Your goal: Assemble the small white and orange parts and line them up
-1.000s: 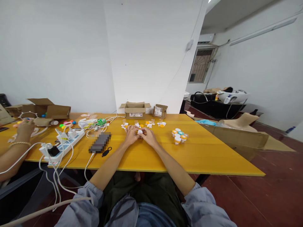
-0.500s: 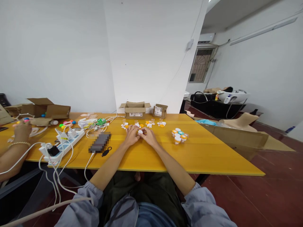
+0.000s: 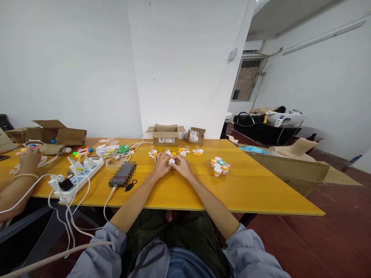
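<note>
Both hands meet over the yellow table (image 3: 185,195), around a small jar with a white lid (image 3: 171,161). My left hand (image 3: 161,166) is closed on it from the left; the fingers of my right hand (image 3: 182,166) close on it from the right. The jar's body is mostly hidden by the fingers. Just beyond my hands lie small piles of white and orange round pieces (image 3: 198,152), each with a small clear cup (image 3: 187,148) beside it. Off to the right stands a cluster of small clear jars with white, orange and teal lids (image 3: 221,166).
An open cardboard box (image 3: 165,138) and a smaller box (image 3: 196,136) stand against the wall. On the left are a blurred dark device (image 3: 122,175), a black key fob (image 3: 129,187) and a power strip (image 3: 84,177) with trailing cables. Another person's hand (image 3: 29,159) works at far left.
My hands stay in nearly the same place around the white-lidded jar. The other person's hand at the far left has shifted slightly.
</note>
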Available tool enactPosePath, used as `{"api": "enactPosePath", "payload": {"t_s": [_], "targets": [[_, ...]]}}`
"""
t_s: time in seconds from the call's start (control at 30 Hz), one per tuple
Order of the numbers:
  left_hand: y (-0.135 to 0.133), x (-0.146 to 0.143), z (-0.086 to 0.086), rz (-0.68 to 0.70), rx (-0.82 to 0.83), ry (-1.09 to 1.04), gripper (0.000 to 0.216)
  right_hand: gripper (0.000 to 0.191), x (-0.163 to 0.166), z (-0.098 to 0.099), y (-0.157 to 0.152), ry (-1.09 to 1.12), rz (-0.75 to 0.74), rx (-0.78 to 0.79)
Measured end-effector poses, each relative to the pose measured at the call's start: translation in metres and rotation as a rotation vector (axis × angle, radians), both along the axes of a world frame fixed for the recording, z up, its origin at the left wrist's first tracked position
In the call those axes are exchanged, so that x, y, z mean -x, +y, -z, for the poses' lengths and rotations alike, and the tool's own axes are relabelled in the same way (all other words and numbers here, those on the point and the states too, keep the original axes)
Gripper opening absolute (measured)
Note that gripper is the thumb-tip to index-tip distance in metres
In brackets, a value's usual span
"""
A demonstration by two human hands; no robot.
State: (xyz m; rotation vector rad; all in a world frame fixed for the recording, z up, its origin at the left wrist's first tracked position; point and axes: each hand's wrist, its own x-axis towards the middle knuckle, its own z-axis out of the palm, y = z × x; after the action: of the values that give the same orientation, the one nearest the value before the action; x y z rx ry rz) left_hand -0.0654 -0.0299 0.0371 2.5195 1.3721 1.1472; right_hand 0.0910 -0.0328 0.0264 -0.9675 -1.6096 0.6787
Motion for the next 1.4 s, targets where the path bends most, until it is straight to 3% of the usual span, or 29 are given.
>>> {"api": "enactPosePath", "payload": {"t_s": [1.03, 1.4], "targets": [[0.004, 0.001, 0.004, 0.005, -0.011, -0.012, 0.023, 0.018, 0.000, -0.002, -0.007, -0.080, 0.084, -0.042], [0.007, 0.002, 0.005, -0.001, -0.010, -0.049, 0.020, 0.015, -0.013, 0.007, 0.011, -0.100, 0.228, -0.077]]}}
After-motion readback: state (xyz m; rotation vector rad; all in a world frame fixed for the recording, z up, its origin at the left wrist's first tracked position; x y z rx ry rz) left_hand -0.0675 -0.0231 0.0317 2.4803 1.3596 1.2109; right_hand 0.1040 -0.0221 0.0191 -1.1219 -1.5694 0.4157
